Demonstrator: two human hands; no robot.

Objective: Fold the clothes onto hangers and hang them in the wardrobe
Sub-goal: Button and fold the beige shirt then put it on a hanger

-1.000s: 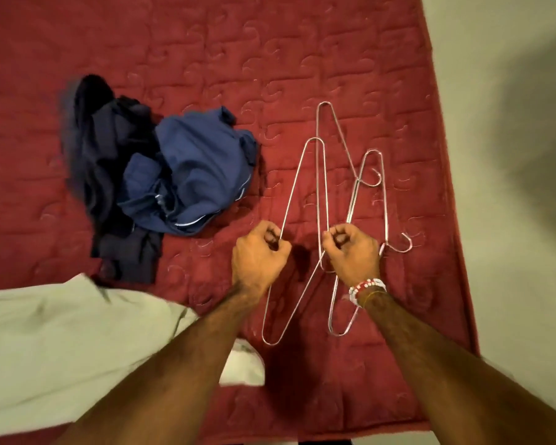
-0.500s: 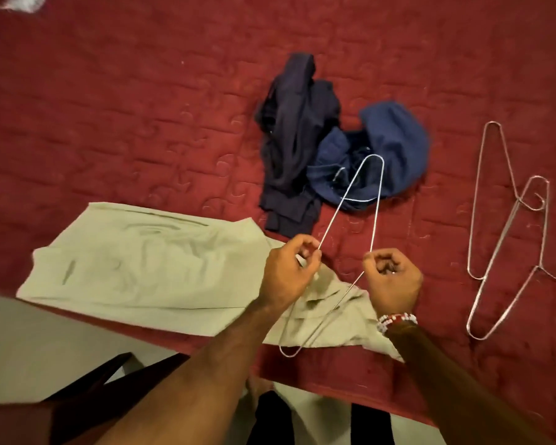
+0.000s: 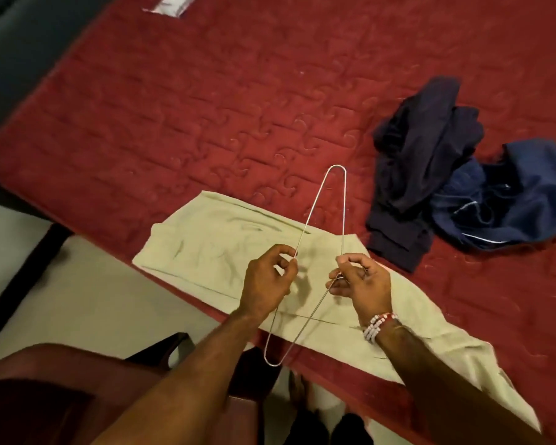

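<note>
While a wire hanger [image 3: 311, 213] is pinched in the grip of left hand [image 3: 267, 277] and right hand [image 3: 363, 281] over the beige garment [image 3: 206, 245], nothing is judged hung yet, with the dark clothes [image 3: 430, 175] left heaped.

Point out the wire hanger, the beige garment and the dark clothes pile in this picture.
wire hanger [image 3: 337, 167]: head view, on its far rounded bend.
beige garment [image 3: 212, 252]: head view, on its flat, spread-out end.
dark clothes pile [image 3: 430, 175]: head view, on the darkest navy piece.
</note>
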